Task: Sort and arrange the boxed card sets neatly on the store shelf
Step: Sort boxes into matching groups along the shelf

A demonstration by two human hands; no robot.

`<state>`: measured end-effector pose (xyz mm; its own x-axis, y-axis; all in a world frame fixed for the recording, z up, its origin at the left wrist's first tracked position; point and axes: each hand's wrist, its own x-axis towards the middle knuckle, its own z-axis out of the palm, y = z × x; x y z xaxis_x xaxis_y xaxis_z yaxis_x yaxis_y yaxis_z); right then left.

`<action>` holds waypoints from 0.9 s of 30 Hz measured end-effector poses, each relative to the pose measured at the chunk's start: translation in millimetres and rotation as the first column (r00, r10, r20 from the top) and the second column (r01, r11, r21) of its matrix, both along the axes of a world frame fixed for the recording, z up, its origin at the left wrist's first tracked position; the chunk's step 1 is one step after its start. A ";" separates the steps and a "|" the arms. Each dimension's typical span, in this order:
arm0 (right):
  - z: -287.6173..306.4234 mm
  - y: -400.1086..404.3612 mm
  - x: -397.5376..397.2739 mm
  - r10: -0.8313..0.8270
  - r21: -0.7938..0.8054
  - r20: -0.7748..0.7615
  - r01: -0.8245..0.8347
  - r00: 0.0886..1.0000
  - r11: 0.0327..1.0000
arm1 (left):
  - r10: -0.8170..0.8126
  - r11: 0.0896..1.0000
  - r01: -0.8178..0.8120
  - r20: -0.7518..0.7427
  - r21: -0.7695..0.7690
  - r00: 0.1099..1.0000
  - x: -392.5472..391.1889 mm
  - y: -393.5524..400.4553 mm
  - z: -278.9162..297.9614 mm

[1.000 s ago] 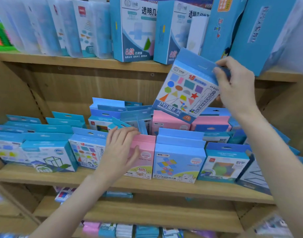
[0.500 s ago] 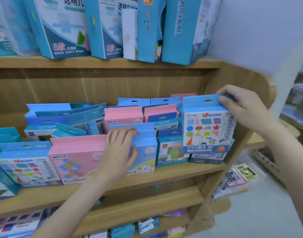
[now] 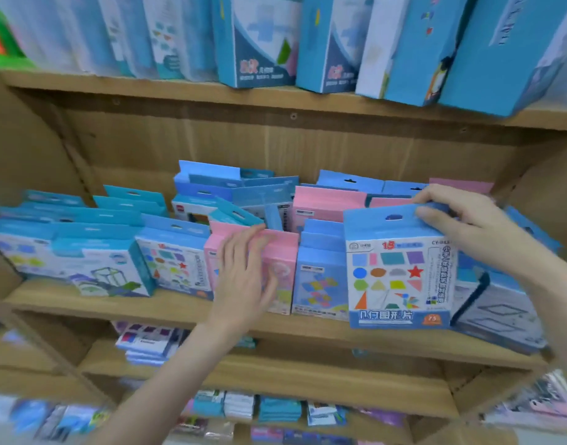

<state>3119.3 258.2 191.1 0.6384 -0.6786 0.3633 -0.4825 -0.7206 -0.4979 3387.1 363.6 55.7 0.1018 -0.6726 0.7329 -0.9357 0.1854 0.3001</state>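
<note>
Two bare arms on my feed, nothing worn.
My left hand [image 3: 247,277] enters from six o'clock, my right hand [image 3: 468,226] from four o'clock: no sleeves, rings, watch or gloves; short plain nails.

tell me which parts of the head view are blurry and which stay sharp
Head view: the shapes box in the right hand is sharpest; the left hand on the pink box is slightly smeared; the frame edges and lower shelves blur; wide-angle bending curves the shelf board.
</note>
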 end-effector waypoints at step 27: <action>-108.8 101.2 297.6 -0.252 -0.388 0.115 0.277 0.961 0.879 | -0.036 0.996 0.021 0.166 0.087 0.985 258.2 78.6 -12.5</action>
<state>3416.9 359.4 82.3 0.4242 -0.6101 0.6692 -0.6613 -0.7136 -0.2314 3645.3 442.2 43.3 -0.0376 -0.7341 0.6780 -0.9687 0.1933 0.1555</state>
